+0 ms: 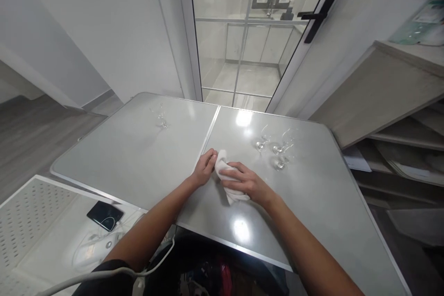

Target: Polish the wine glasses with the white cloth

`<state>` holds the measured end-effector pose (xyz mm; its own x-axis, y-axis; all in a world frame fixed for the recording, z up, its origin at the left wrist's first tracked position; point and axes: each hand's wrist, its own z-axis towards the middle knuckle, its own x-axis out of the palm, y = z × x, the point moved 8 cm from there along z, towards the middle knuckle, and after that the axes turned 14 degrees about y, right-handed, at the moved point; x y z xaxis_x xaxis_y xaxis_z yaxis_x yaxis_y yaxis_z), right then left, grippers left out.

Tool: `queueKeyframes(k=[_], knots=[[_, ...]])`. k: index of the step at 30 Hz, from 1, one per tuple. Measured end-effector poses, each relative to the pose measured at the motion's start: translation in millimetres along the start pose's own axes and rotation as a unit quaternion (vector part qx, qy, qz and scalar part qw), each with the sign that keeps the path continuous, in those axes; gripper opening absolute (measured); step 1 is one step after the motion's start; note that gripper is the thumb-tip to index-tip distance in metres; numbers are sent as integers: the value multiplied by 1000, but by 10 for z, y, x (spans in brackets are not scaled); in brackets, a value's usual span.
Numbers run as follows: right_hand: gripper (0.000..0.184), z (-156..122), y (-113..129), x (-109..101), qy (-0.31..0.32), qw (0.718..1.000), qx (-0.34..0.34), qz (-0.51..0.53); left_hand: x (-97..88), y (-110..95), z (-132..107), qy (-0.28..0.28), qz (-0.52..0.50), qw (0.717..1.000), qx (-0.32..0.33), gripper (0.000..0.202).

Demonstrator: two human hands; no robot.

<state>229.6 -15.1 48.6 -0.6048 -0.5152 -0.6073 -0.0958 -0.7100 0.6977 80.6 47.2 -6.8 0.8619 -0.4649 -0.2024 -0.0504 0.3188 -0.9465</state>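
Note:
My right hand [244,180] is wrapped round a bunched white cloth [222,159], above the grey tabletop [166,166]. Just left of the cloth, my left hand [205,166] is closed with its fingertips pressed together. What it pinches, if anything, cannot be made out, and anything inside the cloth is hidden. To the right of my hands stand three clear stemmed glasses, among them a front glass [279,163] and a left one [260,145]. Another stemmed glass [162,122] stands alone on the far left half of the table.
A metal seam [210,132] divides the tabletop. Lower left, a white perforated surface [38,212] carries a black phone [105,215] and a white device with cables. Shelves [409,138] stand on the right; a glass door [239,55] lies behind the table.

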Motion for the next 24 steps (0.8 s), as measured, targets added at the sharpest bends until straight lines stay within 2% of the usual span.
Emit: queueKeyframes(k=[2, 4, 5, 7, 10, 12, 13, 15, 19, 21, 24], knots=[[16, 3, -13, 21, 17, 1000, 13, -7, -21, -3, -9, -9, 2, 1000, -2, 37], [18, -16, -163, 17, -43, 988, 71, 128, -43, 4, -16, -23, -21, 1000, 0, 37], [23, -35, -258, 43, -79, 969, 104, 210, -56, 11, -19, -32, -36, 999, 3, 37], [26, -59, -417, 170, -121, 907, 157, 371, -82, 25, -26, -52, -55, 997, 9, 37], [16, -39, -500, 393, -121, 785, 188, 577, -112, 26, -32, -67, -55, 996, 25, 37], [13, -43, -513, 481, -127, 705, 199, 669, -129, 12, -39, -72, -49, 996, 36, 38], [16, -55, -525, 493, -134, 691, 207, 680, -138, -4, -43, -76, -42, 995, 40, 38], [26, -88, -567, 482, -153, 702, 223, 659, -144, -52, -46, -77, -15, 996, 47, 36], [35, -183, -642, 321, -237, 777, 244, 531, -113, -137, -21, -56, 9, 997, 51, 35], [31, -177, -581, 191, -243, 836, 229, 436, -105, -141, -11, -50, 1, 998, 44, 36], [27, -89, -365, 39, -188, 930, 162, 270, -98, -134, -8, -41, -7, 999, 35, 37]])
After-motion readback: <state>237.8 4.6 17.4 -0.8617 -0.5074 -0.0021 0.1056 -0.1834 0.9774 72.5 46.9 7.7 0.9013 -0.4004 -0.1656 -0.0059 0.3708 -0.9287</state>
